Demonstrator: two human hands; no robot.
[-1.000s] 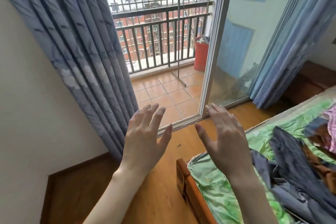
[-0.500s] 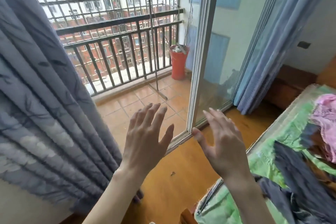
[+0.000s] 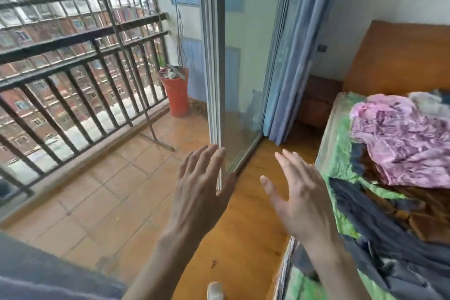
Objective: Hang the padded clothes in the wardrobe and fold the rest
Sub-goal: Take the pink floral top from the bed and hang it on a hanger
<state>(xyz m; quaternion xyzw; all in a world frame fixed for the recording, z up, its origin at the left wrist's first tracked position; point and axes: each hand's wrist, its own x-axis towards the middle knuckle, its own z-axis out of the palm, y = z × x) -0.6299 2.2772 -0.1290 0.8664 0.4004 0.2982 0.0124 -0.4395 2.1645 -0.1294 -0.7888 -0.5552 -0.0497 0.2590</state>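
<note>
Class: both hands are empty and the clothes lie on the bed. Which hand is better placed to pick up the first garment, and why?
Probably the right hand: it hovers open beside the bed, nearest the dark garment. The left hand is over by the sliding door.

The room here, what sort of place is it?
Most likely a bedroom in a flat that opens onto a balcony: a bed strewn with clothes, a wooden headboard, and a sliding glass door before a railing.
</note>
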